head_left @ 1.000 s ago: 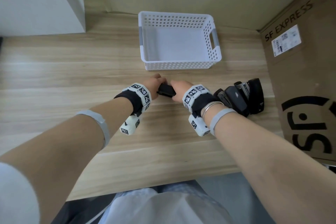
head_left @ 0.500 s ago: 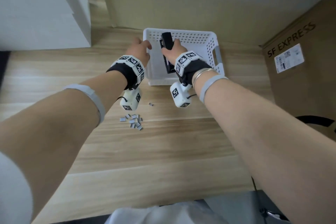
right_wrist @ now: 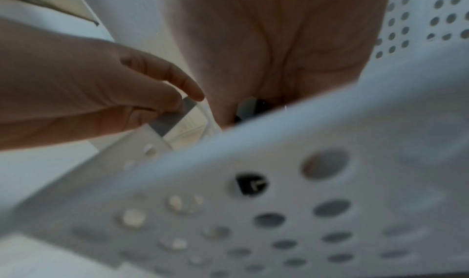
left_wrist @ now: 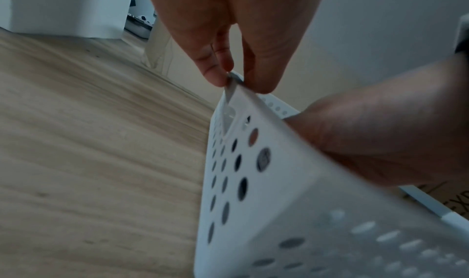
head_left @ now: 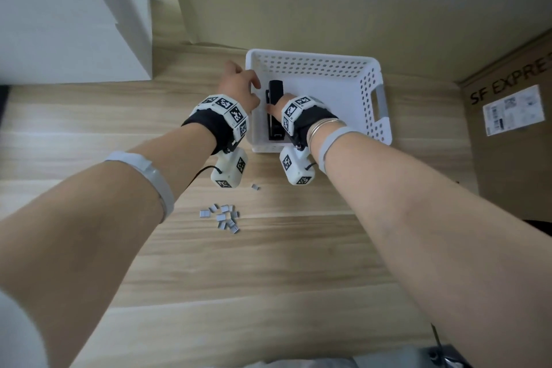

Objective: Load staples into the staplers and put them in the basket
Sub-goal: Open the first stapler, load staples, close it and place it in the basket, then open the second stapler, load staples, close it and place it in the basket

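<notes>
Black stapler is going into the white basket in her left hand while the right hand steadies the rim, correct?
Sides are swapped. The head view shows the right hand lowering the black stapler into the white basket, while the left hand holds the rim's grey handle, seen close in the left wrist view.

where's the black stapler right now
In the head view the black stapler lies inside the white basket, near its left wall, under the right hand.
</notes>
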`<state>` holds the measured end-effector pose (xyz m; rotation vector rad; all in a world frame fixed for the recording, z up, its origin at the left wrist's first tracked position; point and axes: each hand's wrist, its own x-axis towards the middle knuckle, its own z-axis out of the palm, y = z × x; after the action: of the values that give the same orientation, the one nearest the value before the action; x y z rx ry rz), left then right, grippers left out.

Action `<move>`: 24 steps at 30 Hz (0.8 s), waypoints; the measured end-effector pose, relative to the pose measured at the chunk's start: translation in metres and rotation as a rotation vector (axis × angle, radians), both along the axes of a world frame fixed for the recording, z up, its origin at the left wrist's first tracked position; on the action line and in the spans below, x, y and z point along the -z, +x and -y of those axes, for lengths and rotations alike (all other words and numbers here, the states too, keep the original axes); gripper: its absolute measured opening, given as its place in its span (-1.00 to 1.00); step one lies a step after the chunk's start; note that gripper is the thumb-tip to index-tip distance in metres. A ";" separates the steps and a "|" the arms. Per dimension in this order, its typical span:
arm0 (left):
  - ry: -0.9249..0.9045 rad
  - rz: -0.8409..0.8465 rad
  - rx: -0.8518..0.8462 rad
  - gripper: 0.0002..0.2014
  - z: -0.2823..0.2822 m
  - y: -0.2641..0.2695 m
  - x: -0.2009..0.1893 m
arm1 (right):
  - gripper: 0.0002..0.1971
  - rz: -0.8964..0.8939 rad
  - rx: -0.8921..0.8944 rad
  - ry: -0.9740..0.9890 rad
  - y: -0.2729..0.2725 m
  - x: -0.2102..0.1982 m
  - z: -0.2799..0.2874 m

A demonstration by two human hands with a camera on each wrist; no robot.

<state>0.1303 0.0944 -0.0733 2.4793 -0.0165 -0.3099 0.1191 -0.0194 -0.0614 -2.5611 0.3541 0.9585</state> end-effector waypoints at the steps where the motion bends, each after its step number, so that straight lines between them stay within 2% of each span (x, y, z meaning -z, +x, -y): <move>1: 0.003 0.006 -0.004 -0.74 0.001 -0.001 0.000 | -0.54 -0.002 -0.008 -0.004 0.000 0.003 0.000; 5: 0.022 0.028 -0.029 -0.76 0.005 -0.004 -0.001 | -0.42 -0.012 0.025 -0.049 -0.005 -0.003 0.002; 9: 0.094 0.099 0.008 -0.72 0.017 -0.013 -0.015 | -0.50 0.089 0.065 -0.079 -0.011 -0.028 0.025; 11: 0.073 0.122 0.044 -0.73 0.027 -0.021 -0.024 | -0.49 0.145 0.152 -0.088 -0.017 -0.038 0.040; 13: 0.044 0.148 0.068 -0.73 0.040 -0.031 -0.030 | -0.56 0.202 0.217 -0.099 -0.027 -0.047 0.056; 15: 0.021 0.150 0.106 -0.72 0.055 -0.047 -0.034 | -0.64 0.239 0.272 -0.134 -0.047 -0.052 0.080; 18: -0.017 0.140 0.185 -0.73 0.078 -0.076 -0.032 | -0.63 0.269 0.331 -0.175 -0.089 -0.051 0.114; 24: -0.029 0.044 0.335 -0.72 0.114 -0.130 -0.013 | -0.54 0.137 0.399 -0.355 -0.169 -0.036 0.168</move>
<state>0.0003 -0.0197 -0.0603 2.4483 -0.4544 -0.3919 -0.0498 -0.1869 -0.0255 -2.6876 1.0285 0.6116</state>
